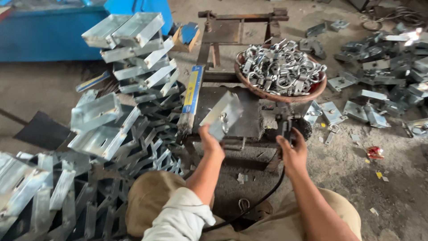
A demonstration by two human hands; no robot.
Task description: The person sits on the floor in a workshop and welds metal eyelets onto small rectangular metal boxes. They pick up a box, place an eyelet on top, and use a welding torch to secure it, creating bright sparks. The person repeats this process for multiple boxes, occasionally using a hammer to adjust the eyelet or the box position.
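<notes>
Knees: tan-trousered knees (151,201) are filling the lower edge of the head view, a rolled white sleeve (180,218) lying over them.
Left hand: left hand (210,142) is gripping the lower corner of a folded galvanised steel bracket plate (221,114), tilting it above the dark metal desk (249,122).
Right hand: right hand (292,151) is closing around a black corded electrode holder (285,127) at the desk's right edge.
Beyond: round rusty basin of steel shackle rings (281,69) is sitting on the far side of the desk.
Left side: heap of galvanised brackets (116,93) is piling up on the floor.
</notes>
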